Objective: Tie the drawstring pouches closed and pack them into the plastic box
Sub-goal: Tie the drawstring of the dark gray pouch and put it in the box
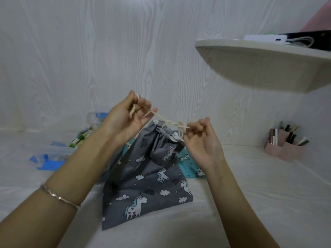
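A grey drawstring pouch (148, 178) with white unicorns and clouds stands in the middle of the white surface, its mouth gathered at the top. A cream drawstring (162, 119) runs taut from that mouth to both hands. My left hand (125, 119) is raised above and left of the pouch, its fingers curled round one end of the cord. My right hand (200, 138) pinches the other end just right of the gathered mouth. A teal unicorn pouch (189, 165) lies behind the grey one. The clear plastic box (95, 119) with a blue clip stands behind my left hand.
A clear lid with blue clips (48, 158) lies at the left, next to green-and-white packets (80, 139). A pink organiser (284, 145) holding cosmetics stands at the right. A white shelf (259, 63) juts out above the right side.
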A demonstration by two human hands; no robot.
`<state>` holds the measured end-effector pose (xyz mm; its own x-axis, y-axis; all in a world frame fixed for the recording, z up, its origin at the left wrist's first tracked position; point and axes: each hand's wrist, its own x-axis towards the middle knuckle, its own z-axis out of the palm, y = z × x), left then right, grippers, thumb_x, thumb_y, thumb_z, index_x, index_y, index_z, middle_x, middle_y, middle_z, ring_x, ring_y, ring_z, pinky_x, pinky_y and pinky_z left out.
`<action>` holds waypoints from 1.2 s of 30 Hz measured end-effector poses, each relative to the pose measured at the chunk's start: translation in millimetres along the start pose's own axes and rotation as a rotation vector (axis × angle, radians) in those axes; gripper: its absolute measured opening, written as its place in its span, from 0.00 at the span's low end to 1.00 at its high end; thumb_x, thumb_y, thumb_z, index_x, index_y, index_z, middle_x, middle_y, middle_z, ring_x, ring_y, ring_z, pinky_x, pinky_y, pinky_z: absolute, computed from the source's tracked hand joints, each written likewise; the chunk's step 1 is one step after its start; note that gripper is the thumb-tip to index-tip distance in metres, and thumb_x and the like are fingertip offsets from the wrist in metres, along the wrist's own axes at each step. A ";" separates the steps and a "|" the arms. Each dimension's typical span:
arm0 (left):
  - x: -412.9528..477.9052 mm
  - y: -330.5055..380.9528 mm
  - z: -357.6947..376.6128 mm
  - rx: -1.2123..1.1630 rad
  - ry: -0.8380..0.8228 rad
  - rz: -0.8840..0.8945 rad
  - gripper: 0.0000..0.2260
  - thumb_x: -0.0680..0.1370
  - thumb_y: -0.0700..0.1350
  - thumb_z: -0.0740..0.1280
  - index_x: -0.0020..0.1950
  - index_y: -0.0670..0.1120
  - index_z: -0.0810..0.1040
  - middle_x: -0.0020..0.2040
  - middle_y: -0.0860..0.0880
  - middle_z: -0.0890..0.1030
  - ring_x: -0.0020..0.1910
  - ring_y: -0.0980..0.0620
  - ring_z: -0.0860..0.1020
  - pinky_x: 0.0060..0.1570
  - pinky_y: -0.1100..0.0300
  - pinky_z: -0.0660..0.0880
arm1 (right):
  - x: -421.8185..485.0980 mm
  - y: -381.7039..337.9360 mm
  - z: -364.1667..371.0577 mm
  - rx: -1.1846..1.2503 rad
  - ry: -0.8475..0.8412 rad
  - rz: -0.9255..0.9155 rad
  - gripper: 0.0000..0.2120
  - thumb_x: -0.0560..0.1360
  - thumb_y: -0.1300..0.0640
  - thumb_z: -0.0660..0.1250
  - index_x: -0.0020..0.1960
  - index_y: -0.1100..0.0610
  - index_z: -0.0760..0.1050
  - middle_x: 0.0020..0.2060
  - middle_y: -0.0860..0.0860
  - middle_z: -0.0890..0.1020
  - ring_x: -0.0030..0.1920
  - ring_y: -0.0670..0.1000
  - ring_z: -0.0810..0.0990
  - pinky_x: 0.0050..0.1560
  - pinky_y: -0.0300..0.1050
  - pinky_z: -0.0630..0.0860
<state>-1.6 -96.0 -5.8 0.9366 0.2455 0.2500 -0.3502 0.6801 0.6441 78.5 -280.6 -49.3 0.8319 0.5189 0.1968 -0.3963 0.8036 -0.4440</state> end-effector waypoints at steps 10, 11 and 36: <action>-1.4 17.3 0.6 0.383 0.034 0.003 0.17 0.83 0.51 0.54 0.34 0.50 0.62 0.25 0.55 0.59 0.19 0.61 0.56 0.17 0.69 0.50 | 9.6 -9.9 -6.3 -1.223 0.013 0.072 0.17 0.81 0.49 0.62 0.44 0.62 0.80 0.26 0.47 0.63 0.25 0.45 0.59 0.23 0.36 0.57; -2.0 11.8 6.6 0.437 0.005 -0.047 0.17 0.83 0.50 0.54 0.34 0.50 0.63 0.25 0.55 0.59 0.19 0.60 0.56 0.17 0.69 0.50 | 11.5 -7.0 -0.1 -1.425 -0.008 0.063 0.18 0.79 0.49 0.65 0.44 0.64 0.79 0.28 0.46 0.69 0.25 0.45 0.63 0.24 0.36 0.60; -20.7 -54.1 7.5 1.432 0.035 0.094 0.22 0.81 0.55 0.56 0.67 0.42 0.59 0.32 0.50 0.75 0.24 0.62 0.72 0.26 0.67 0.67 | -3.3 10.2 15.1 -1.091 -0.138 0.254 0.15 0.81 0.57 0.62 0.37 0.61 0.74 0.26 0.49 0.74 0.23 0.42 0.64 0.21 0.31 0.61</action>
<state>-2.1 -143.0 -40.4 0.9022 0.2802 0.3280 -0.1006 -0.6027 0.7916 65.8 -269.8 -41.2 0.6987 0.7131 0.0567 0.0592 0.0214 -0.9980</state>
